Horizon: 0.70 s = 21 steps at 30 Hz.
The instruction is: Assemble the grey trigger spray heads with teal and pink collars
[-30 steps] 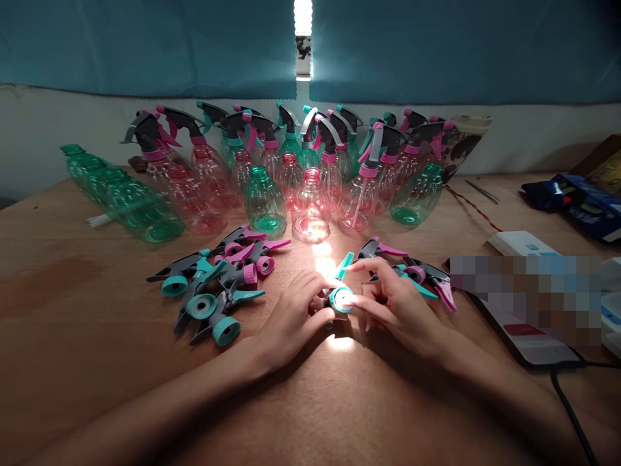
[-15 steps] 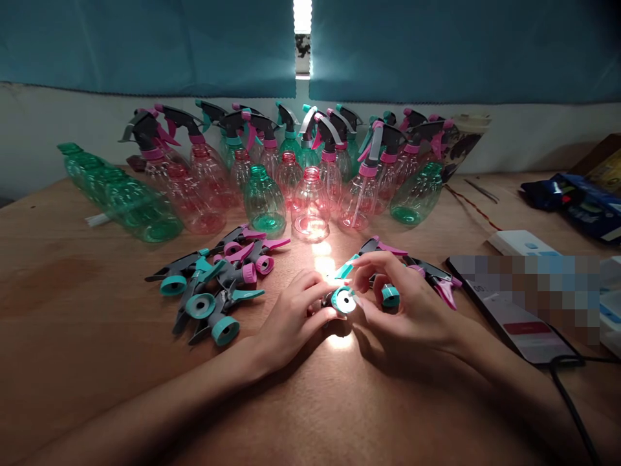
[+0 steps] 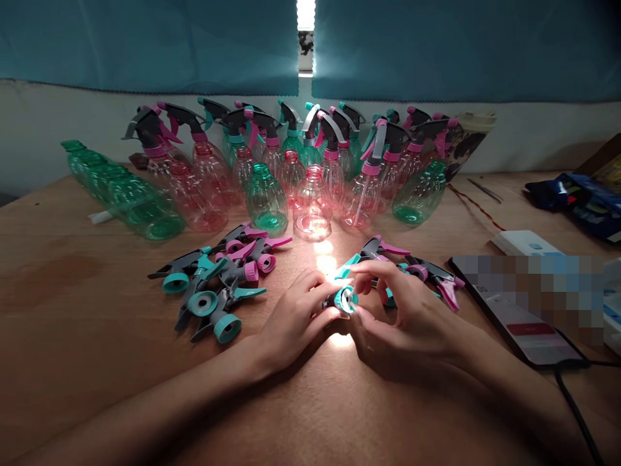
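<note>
Near the middle of the wooden table (image 3: pixel 310 414), one teal-collared spray head (image 3: pixel 340 300) lies in the left hand (image 3: pixel 294 314), its fingers and thumb clamped around the dark body, with the collar's opening facing up toward the camera. A pale insert (image 3: pixel 347 299) sits inside that collar. The right hand (image 3: pixel 405 314) has its thumb tip at the collar's rim and its index finger curled above, near the teal trigger; whether these fingers pinch the insert, I cannot tell.

Behind, see-through bottles stand crowded together. At least four uncapped pink bottles (image 3: pixel 313 200) can be counted; of uncapped green bottles (image 3: pixel 266 200), one is central, one stands to the right and at least three overlap at the left. One pink bottle with a head on (image 3: pixel 359 197) shows a pale tube inside. More than a dozen capped bottles (image 3: pixel 331 155) fill the back, overlapping too much for an exact count.

Left of the hands, six loose spray heads (image 3: pixel 202 303) lie piled, three with teal collars and three with pink. Beyond the right hand lie at least three others (image 3: pixel 431 272), partly hidden. Farther right rests one phone (image 3: pixel 538 349), its screen partly pixelated.
</note>
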### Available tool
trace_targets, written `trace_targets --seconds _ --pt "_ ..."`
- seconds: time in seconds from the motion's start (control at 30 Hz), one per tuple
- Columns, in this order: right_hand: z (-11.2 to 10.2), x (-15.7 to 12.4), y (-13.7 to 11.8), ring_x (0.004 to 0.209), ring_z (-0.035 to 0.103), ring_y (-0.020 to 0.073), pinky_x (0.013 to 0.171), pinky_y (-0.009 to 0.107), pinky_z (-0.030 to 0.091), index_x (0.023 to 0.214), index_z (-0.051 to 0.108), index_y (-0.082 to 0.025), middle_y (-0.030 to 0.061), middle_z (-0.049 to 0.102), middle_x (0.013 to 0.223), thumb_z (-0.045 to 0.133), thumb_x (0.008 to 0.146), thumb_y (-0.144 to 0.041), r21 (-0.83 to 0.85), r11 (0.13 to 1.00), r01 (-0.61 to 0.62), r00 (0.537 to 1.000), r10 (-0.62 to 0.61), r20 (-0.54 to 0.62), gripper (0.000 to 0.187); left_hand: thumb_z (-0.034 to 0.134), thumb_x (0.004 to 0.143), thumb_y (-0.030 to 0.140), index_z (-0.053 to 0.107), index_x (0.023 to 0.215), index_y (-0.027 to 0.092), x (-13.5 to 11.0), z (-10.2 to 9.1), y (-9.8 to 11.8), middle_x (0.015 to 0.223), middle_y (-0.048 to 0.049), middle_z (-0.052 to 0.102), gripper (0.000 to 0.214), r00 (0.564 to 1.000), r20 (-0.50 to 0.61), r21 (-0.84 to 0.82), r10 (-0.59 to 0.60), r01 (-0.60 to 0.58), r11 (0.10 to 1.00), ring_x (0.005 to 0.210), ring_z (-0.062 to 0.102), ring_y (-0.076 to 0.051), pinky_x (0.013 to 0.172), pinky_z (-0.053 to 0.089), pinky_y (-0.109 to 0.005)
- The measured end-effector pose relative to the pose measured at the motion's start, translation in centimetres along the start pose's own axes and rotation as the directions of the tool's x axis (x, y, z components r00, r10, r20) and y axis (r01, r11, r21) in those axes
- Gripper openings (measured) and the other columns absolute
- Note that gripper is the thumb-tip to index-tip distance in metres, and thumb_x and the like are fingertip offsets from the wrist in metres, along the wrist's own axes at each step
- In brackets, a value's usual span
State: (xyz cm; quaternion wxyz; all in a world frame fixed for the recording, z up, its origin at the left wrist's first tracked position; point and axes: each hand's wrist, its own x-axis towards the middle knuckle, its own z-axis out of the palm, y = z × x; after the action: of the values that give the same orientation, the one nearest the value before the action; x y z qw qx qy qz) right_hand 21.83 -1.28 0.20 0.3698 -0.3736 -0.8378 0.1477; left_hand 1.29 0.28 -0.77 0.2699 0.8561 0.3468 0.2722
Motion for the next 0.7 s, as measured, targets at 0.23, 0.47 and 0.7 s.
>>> trace_targets --seconds 0.23,0.47,0.7 --pt "0.0 -0.02 -0.04 0.082 0.06 0.0136 0.071 0.025 0.048 0.119 0.043 -0.017 0.002 0.061 0.092 0.061 0.072 -0.007 -0.005 1.0 0.006 1.0 -0.006 0.0 0.052 0.053 0.092 0.019 0.058 0.117 0.021 -0.04 0.03 -0.08 0.093 -0.0017 0.054 0.026 1.0 0.005 0.001 0.007 -0.007 1.0 0.083 0.051 -0.016 0.077 0.043 -0.026" --pt "0.07 -0.18 0.25 0.084 0.061 0.0156 0.072 0.028 0.048 0.122 0.042 -0.019 0.0032 0.063 0.096 0.06 0.073 -0.008 -0.018 0.999 -0.041 0.999 0.042 0.026 0.054 0.052 0.092 0.018 0.06 0.11 0.019 0.01 -0.01 0.04 0.091 -0.002 0.054 0.02 1.0 0.006 0.014 0.014 -0.014 1.0 0.083 0.051 -0.016 0.077 0.043 -0.027" --pt "0.21 -0.24 -0.01 0.081 0.063 0.0164 0.067 0.028 0.048 0.124 0.042 -0.02 0.0034 0.063 0.097 0.06 0.071 -0.009 -0.037 0.994 -0.1 0.994 0.102 0.045 0.056 0.052 0.091 0.02 0.061 0.103 0.019 0.02 -0.07 0.11 0.093 -0.0031 0.055 0.014 1.0 0.007 0.029 0.016 -0.016 0.999 0.085 0.051 -0.017 0.077 0.044 -0.028"
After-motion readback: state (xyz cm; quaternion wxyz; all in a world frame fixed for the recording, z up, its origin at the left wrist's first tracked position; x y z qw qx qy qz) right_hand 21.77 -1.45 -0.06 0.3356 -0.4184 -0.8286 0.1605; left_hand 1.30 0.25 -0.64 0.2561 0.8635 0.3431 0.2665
